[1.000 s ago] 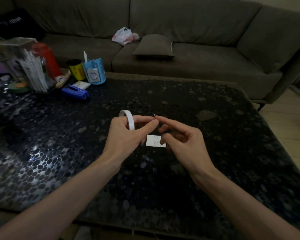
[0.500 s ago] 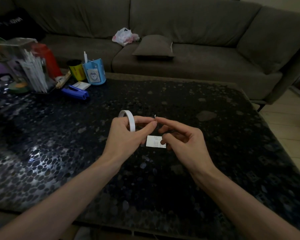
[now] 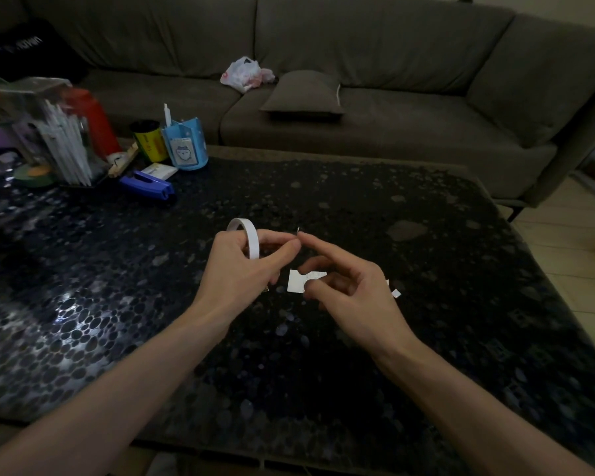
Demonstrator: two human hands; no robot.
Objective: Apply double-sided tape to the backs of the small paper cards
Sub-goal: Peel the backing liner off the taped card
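Far left on the table: clutter w/ a blue stapler at its near edge, well apart from the work. Mid-table, the left hand grips the tape roll. The ring seems hooked over a finger, w/ thumb & forefinger pinched at the loose tape end. Just right & lower, the card sits btwn both hands, pinched by the right hand: thumb on top, lower fingers curled, forefinger straight out to meet the tape end. Can't tell if the card touches the table. A white scrap lies just past that hand. Risks, imo: the tape end is tiny, so it may stick to a fingertip or fold on itself when pulled. The one-hand hold on the card is weak, so it could tilt & take the strip crooked or over the edge. Dim light makes front vs back easy to mix up.
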